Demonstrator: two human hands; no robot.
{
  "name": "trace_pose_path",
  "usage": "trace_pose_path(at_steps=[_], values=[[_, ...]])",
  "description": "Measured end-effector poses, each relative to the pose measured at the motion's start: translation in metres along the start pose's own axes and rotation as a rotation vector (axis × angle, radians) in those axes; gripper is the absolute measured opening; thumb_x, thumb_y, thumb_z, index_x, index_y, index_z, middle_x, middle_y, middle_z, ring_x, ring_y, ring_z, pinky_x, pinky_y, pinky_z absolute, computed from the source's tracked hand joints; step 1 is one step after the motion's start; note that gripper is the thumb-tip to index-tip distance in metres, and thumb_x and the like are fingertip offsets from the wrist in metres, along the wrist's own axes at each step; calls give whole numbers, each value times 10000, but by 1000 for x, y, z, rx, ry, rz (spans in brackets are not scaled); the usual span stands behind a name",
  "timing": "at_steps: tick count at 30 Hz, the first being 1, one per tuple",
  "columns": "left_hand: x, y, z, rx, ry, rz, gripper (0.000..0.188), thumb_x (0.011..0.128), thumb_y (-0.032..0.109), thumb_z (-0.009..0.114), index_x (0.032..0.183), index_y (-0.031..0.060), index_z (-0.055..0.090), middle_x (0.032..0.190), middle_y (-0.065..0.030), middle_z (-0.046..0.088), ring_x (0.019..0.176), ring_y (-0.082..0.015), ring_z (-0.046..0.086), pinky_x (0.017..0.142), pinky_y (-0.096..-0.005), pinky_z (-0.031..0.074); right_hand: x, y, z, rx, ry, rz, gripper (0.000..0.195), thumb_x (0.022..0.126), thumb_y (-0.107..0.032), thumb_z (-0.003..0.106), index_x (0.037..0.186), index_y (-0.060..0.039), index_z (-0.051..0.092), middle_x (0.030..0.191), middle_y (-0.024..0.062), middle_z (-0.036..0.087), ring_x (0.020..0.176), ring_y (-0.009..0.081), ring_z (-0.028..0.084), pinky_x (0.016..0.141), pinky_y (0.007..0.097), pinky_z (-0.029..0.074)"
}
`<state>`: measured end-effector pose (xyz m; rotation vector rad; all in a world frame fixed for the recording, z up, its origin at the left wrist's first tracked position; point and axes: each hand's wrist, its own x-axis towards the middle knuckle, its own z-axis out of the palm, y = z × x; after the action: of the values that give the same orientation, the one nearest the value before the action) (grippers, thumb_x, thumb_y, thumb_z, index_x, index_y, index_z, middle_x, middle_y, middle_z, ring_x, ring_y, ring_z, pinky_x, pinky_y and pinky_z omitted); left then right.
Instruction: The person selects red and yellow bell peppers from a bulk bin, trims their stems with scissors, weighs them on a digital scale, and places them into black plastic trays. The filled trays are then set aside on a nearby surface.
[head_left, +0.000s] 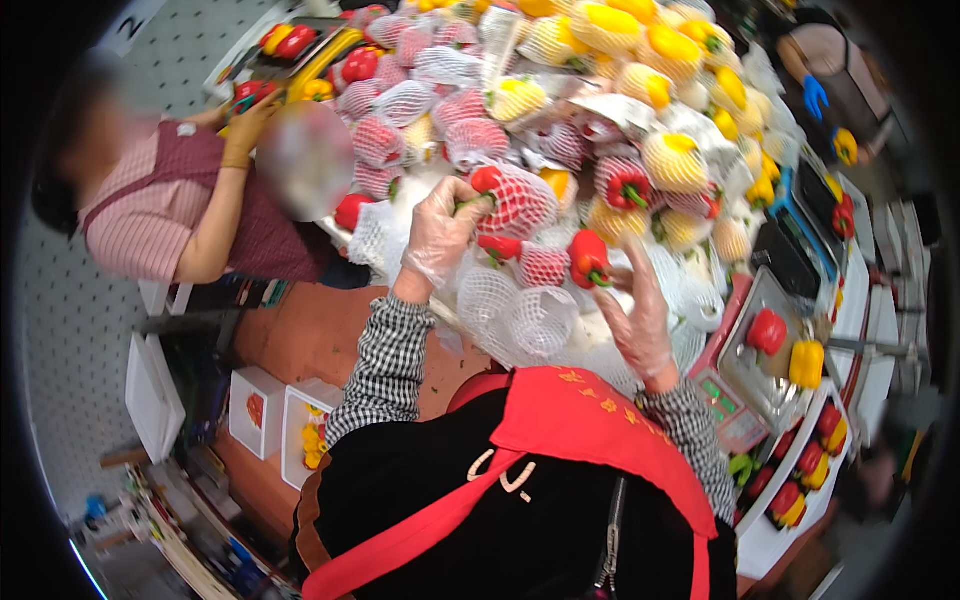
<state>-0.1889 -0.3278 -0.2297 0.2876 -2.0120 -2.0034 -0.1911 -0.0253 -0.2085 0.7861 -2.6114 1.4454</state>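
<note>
My left hand (444, 229), in a clear plastic glove, pinches the green stem of a red bell pepper (517, 202) that sits in a white foam net sleeve. Beside a bare red bell pepper (589, 259), my right hand (637, 307) is gloved the same way, its thumb and fingers spread near the stem; whether it touches the pepper I cannot tell. Between the hands lies a netted red pepper (544, 265). Nearer to me are empty white foam net sleeves (544, 320). Beyond both hands rises a big heap of red and yellow peppers, many in nets (675, 161).
At right stands a weighing scale (772, 360) with a red and a yellow pepper on it, above a white crate (795, 480) of peppers. White bins (257, 412) stand on the floor at lower left. A person (187, 187) works at left, another (832, 82) at upper right.
</note>
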Motion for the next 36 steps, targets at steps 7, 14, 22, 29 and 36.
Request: trace_pose_path(at_steps=[7,14,22,29,36], values=[[-30,10,64,-95,-251,60,118,996,97,736,952,38,645,753,7,638,588,-47,523,517,-235,437,16,-18,-18,24,188,-114,228,862,67,760,1054,-50,720,940,96,689,867,238,708,757,352,574],[-30,-8,77,-634,-228,-188,223,1097,295,618,1024,86,647,695,32,553,524,-67,499,464,-220,395,-55,72,-57,-321,-119,43,218,897,3,754,1110,-41,737,965,122,709,852,255,711,770,357,567],[-45,7,98,-544,-420,-243,217,1088,292,642,975,107,632,661,37,525,509,-66,491,450,-222,366,-53,-9,-68,-182,115,-98,776,830,-201,871,1504,-40,524,1423,194,619,1308,405,590,1104,459,484],[-76,24,152,-293,-661,-163,189,1103,225,586,1083,41,625,680,2,552,523,-88,525,478,-230,424,-69,-24,-78,-77,143,-62,930,777,-172,881,1580,-54,425,1461,217,553,1327,393,577,1128,441,480],[-83,-13,165,-282,-615,-249,256,1096,267,602,1175,32,667,679,7,550,565,-94,528,520,-242,427,-125,59,-133,-326,631,137,853,813,-183,848,1567,-101,457,1415,199,593,1312,378,598,1111,439,494]])
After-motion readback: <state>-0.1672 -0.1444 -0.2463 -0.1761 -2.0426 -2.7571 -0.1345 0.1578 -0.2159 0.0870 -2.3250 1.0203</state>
